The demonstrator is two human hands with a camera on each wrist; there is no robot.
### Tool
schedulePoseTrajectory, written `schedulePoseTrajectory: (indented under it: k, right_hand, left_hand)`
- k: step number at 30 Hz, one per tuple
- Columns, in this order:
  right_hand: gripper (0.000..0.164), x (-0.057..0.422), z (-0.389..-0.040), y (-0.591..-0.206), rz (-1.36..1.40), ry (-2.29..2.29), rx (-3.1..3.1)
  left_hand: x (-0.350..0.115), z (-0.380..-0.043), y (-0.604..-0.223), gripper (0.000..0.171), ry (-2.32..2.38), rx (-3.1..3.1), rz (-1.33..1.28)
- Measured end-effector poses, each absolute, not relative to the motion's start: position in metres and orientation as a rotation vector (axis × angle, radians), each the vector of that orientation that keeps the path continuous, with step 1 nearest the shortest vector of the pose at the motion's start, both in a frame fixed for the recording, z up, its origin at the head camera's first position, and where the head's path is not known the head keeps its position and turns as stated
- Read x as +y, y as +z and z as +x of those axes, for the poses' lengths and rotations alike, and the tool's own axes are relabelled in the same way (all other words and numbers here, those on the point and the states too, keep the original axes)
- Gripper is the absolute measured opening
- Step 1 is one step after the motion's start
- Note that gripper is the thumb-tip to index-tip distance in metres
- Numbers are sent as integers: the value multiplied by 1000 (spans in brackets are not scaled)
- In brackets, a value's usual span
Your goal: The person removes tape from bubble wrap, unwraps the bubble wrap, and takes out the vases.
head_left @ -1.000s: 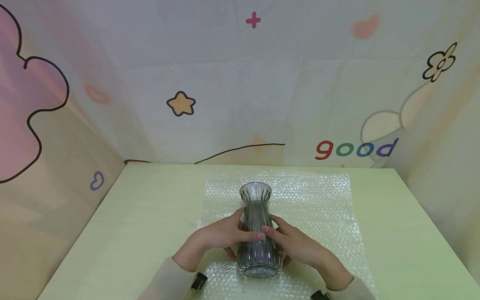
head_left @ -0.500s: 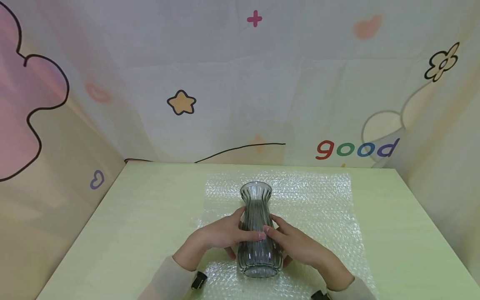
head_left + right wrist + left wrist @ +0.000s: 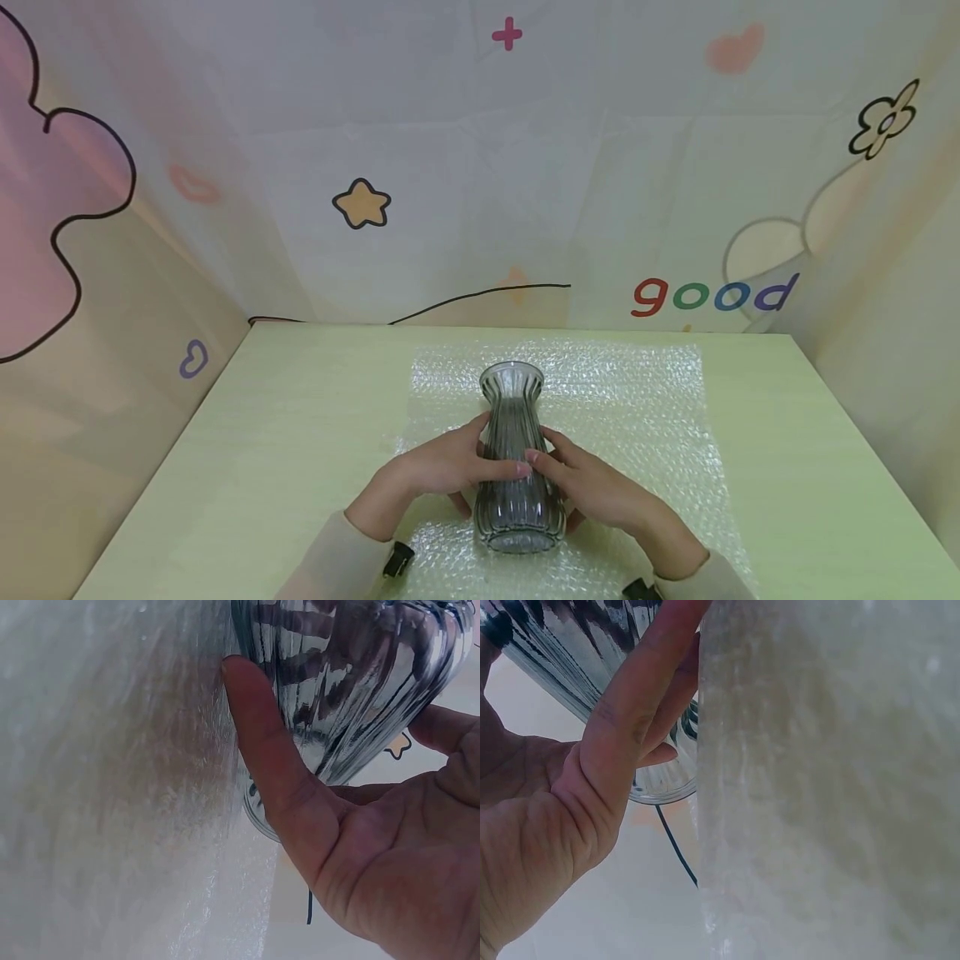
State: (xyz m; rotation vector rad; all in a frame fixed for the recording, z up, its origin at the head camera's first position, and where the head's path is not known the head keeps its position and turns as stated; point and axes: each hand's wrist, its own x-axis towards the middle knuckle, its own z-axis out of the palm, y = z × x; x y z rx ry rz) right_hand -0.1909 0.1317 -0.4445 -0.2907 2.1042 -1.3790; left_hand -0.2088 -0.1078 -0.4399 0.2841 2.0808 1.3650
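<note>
A clear ribbed glass vase (image 3: 517, 512) lies on a sheet of bubble wrap (image 3: 630, 400), its flared mouth toward the back and its base toward me. From the left, my left hand (image 3: 448, 462) holds the vase's side, the thumb laid across its top. My right hand (image 3: 603, 493) grips the opposite side, and the two thumb tips nearly meet. In the left wrist view, fingers curve along the glass vase (image 3: 604, 656) close to the wrap. The right wrist view shows the ribbed vase (image 3: 352, 682) between thumb and fingers. Some fingertips are hidden behind the glass.
The bubble wrap lies flat on a pale green table (image 3: 300, 417), reaching under both forearms. A printed cloth backdrop (image 3: 465, 167) rises along the table's back and sides. Small black clips (image 3: 399, 560) sit at the cuffs.
</note>
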Motion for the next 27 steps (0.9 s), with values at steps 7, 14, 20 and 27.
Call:
schedulePoseTrajectory:
  k: [7, 14, 20, 27]
  right_hand:
    - [78, 131, -191, -444, -290, -1382, 2104]
    - [77, 131, -191, -445, -293, -1385, 2103]
    - [77, 132, -191, -446, -299, -1382, 2100]
    - [78, 132, -192, -447, -301, -1387, 2097]
  left_hand:
    - [-108, -209, -441, 105, 1377, 2070, 292]
    - [-109, -210, -442, 104, 1382, 2063, 293]
    - [-110, -210, -444, 107, 1370, 2079, 287]
    - [-110, -211, -445, 110, 1369, 2090, 274]
